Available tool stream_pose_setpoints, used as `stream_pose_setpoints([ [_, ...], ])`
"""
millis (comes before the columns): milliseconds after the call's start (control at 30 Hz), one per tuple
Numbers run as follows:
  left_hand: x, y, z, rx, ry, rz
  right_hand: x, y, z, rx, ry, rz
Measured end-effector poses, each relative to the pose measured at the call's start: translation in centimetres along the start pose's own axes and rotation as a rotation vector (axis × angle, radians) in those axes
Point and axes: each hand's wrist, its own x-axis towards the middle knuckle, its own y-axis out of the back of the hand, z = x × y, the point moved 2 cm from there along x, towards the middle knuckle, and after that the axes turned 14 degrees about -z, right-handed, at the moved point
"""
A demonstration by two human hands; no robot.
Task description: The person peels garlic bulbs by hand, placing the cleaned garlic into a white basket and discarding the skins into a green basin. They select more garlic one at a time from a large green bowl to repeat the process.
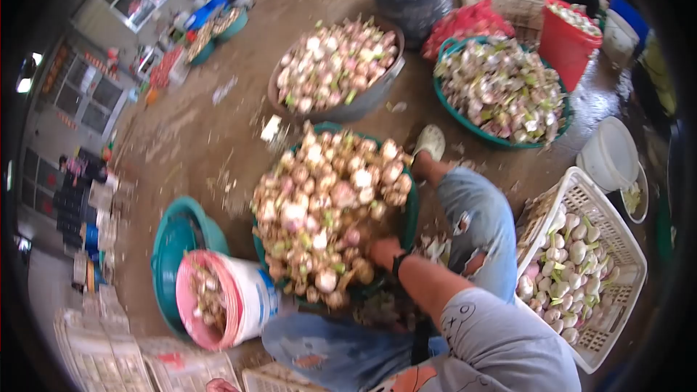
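Observation:
My right hand point(385, 250), with a dark band at the wrist, reaches into a green basin point(412, 229) heaped with garlic bulbs point(308, 199). Its fingers are hidden among the bulbs and in shadow, so whether they grip one does not show. The bulbs are brownish-white, some with trimmed green stems. Only a small part of my left hand point(221, 386) appears at the bottom edge, left of my knee. What it holds, if anything, is out of sight.
Nearby on the left stand a pink-lined bucket point(250, 294) with garlic scraps and a teal tub point(165, 247). A white crate point(630, 276) of peeled-looking bulbs is at right. Farther off are a grey basin point(388, 76), a teal basin point(559, 120) of garlic and a red bucket point(563, 47).

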Motion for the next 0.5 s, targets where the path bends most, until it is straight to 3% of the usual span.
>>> stream_pose_setpoints([
  [33,0.9,-3.1,0.7,-0.209,0.014,0.011,-0.8,0.2,0.3,-0.030,0.035,0.026],
  [100,2.3,-10.2,1.7,-0.548,-0.022,-0.395,-3.4,3.1,0.8,0.106,0.076,0.038],
  [167,5.9,-14.2,-4.6,-0.590,0.204,-0.719,-4.7,4.7,0.6,0.249,-0.006,0.112],
  [233,4.5,-22.2,-6.1,-0.471,0.441,-0.612,-6.5,6.4,-0.1,0.360,0.112,0.265],
  [300,4.1,-26.5,-9.4,-0.427,0.592,-0.542,-10.8,9.2,-1.4,0.652,0.150,0.269],
  [367,4.1,-29.0,-9.7,-0.330,0.607,-0.605,-14.6,10.3,-2.5,0.680,0.292,0.248],
  [467,4.8,-29.5,-11.1,-0.385,0.509,-0.689,-17.4,9.8,-2.9,0.470,0.534,0.272],
  [500,4.7,-29.3,-11.3,-0.338,0.459,-0.688,-17.6,9.3,-3.0,0.387,0.493,0.267],
])
